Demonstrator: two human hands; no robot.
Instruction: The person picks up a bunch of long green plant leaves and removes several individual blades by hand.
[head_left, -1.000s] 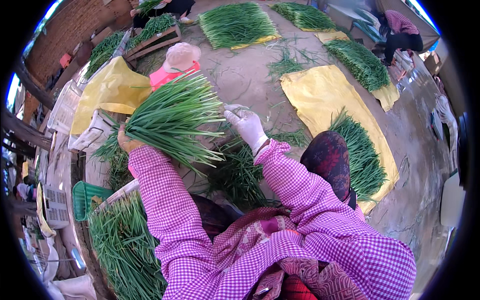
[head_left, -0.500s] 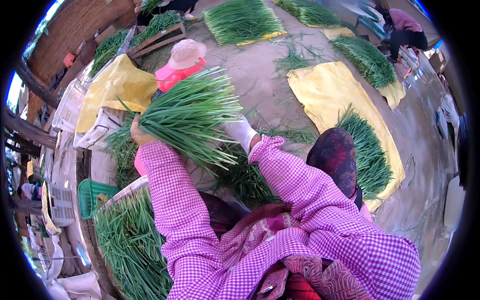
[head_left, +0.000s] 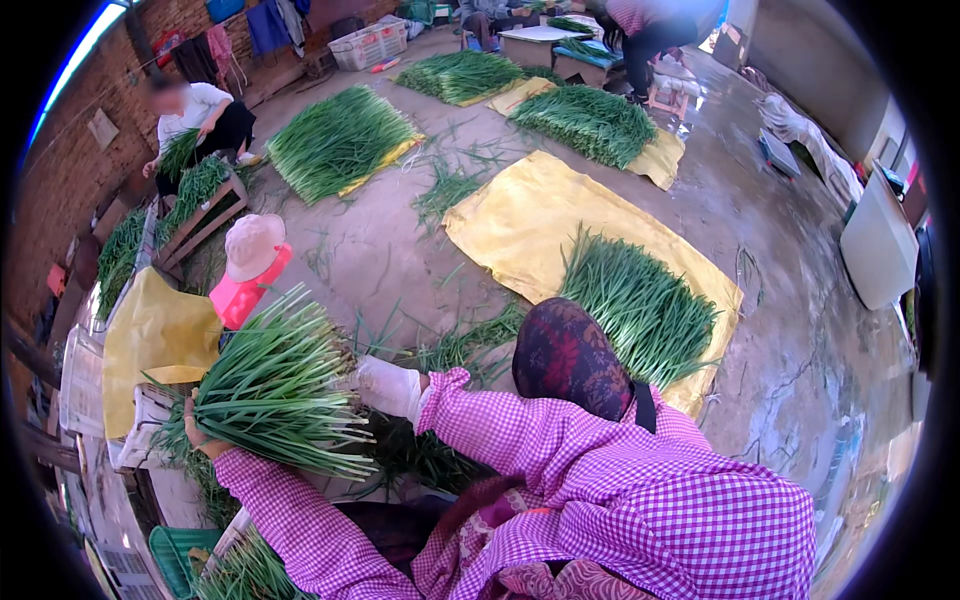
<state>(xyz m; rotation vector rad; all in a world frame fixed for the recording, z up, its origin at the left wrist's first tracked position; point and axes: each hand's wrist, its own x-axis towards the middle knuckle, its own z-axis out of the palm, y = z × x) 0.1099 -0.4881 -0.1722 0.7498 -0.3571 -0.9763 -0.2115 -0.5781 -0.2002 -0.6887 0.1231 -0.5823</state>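
Observation:
A large bunch of garlic chives (head_left: 275, 390) lies across my left hand (head_left: 203, 432), which is closed on its leafy end. The pale cut stems fan out to the right. My right hand (head_left: 385, 388), in a white glove, is at the stem ends; its fingers are hidden behind them. To the right of my knee, a pile of chives (head_left: 640, 310) rests on a yellow sheet (head_left: 530, 215). Loose, darker chives (head_left: 415, 450) lie on the floor below my right forearm. More fill a container (head_left: 250, 570) at lower left.
A pale hat and pink cloth (head_left: 255, 250) are just beyond the bunch. At left are a yellow cover (head_left: 150, 320) over white crates and a green basket (head_left: 172, 555). Chive rows (head_left: 340, 140) lie farther off. One person (head_left: 195, 115) crouches at far left; others work at the back.
The view has swung up and right, showing more of the far room. My gloved right hand has come closer to the stem ends, while my left hand keeps its hold on the chives.

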